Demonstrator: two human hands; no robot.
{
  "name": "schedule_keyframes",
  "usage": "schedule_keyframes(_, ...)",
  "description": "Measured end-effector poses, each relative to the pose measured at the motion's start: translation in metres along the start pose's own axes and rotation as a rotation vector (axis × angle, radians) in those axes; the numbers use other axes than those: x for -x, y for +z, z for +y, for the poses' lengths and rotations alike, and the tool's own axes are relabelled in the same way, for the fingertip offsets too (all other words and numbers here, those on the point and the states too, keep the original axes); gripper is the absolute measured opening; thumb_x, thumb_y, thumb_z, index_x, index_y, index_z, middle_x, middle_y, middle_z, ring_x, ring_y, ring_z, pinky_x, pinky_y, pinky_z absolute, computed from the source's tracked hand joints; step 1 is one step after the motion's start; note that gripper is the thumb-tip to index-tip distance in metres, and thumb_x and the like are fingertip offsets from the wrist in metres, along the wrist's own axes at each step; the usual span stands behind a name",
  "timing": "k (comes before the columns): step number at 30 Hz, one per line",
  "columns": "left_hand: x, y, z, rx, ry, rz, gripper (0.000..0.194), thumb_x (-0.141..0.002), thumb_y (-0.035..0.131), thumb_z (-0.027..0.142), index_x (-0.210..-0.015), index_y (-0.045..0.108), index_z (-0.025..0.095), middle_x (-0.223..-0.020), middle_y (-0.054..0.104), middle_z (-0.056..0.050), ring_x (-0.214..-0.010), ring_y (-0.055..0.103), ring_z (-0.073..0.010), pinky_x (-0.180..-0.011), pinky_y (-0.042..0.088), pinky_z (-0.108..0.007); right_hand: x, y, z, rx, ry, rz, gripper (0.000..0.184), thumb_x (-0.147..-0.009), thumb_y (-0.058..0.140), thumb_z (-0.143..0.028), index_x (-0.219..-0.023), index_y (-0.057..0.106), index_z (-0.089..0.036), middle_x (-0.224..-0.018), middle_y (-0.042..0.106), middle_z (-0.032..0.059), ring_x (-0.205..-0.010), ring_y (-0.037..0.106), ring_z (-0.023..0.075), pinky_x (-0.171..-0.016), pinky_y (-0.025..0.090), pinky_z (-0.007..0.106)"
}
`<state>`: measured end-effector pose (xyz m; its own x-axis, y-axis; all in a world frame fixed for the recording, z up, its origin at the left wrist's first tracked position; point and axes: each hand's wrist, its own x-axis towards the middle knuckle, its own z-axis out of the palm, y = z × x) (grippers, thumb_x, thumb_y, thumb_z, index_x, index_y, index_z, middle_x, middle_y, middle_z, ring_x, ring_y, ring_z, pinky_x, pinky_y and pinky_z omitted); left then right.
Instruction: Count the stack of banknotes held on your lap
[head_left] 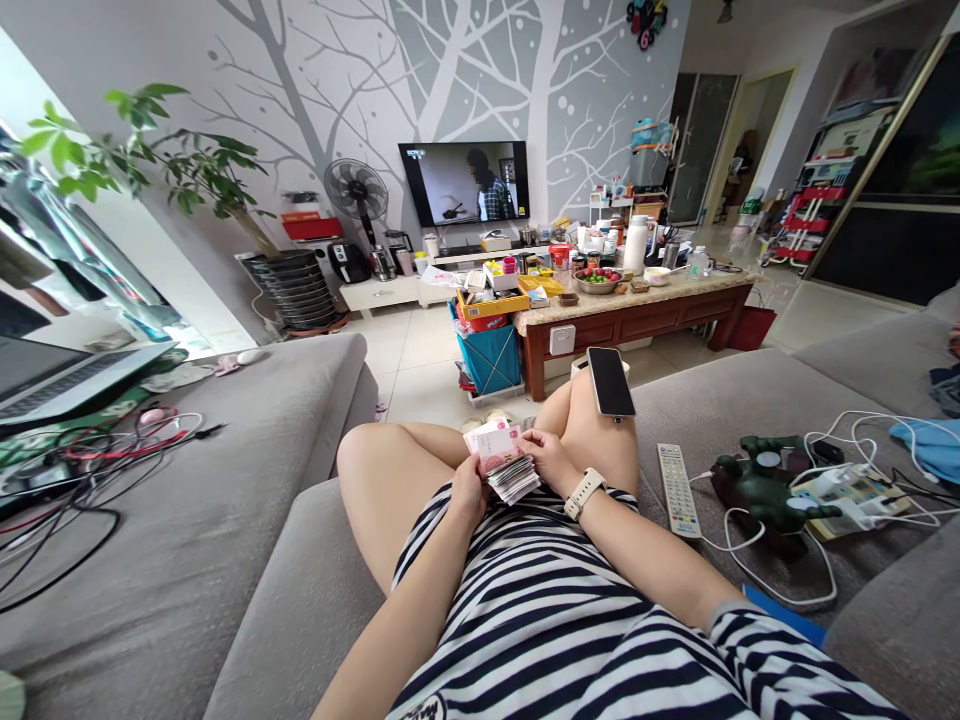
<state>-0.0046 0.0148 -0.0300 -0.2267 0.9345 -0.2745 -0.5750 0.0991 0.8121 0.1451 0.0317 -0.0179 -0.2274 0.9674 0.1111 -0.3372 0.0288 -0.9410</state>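
Note:
A thick stack of banknotes [513,478] rests over my lap, its edges fanned toward me and pinkish-red notes showing at the far side. My left hand [469,494] is closed around the stack's left side. On the right, my right hand [550,460], with a pale watch [584,494] on its wrist, has its fingers pinched at the notes' upper right edge. A smartphone [611,382] with a dark screen lies on my right thigh, apart from both hands. The fingertips behind the notes are partly hidden.
To my right on the sofa lie a remote control [678,490], a dark green figure [765,484] and a power strip [855,500] with white cables. Black cables [97,460] and a laptop [82,375] are at left. Ahead stands a loaded coffee table [637,322] beside a blue bin [489,358].

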Motion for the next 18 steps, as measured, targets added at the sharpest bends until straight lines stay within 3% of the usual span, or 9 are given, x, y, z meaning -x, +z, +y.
schedule_keyframes(11, -0.004, -0.0043, -0.0026, -0.037, 0.009, -0.017, 0.019, -0.072, 0.057, 0.022, -0.082, 0.068, 0.011, -0.069, 0.068, -0.006, -0.057, 0.063, -0.0164, -0.054, 0.052, -0.026, -0.0009, -0.0007, 0.001, 0.034, 0.01, 0.011, 0.029, -0.066, 0.07, -0.044, -0.073, 0.059, -0.018, -0.062, 0.053, -0.0022, -0.057, 0.045, 0.0119, -0.056, 0.035, 0.025)
schedule_keyframes(18, -0.0058, -0.0051, -0.0037, -0.027, 0.009, -0.033, 0.021, -0.073, 0.056, 0.021, -0.084, 0.069, 0.01, -0.073, 0.07, -0.008, -0.063, 0.066, -0.0194, -0.061, 0.056, -0.03, -0.001, -0.0018, 0.0026, -0.002, 0.023, -0.008, 0.031, -0.065, 0.07, -0.045, -0.073, 0.058, -0.017, -0.061, 0.052, -0.0029, -0.053, 0.043, 0.011, -0.053, 0.033, 0.025)
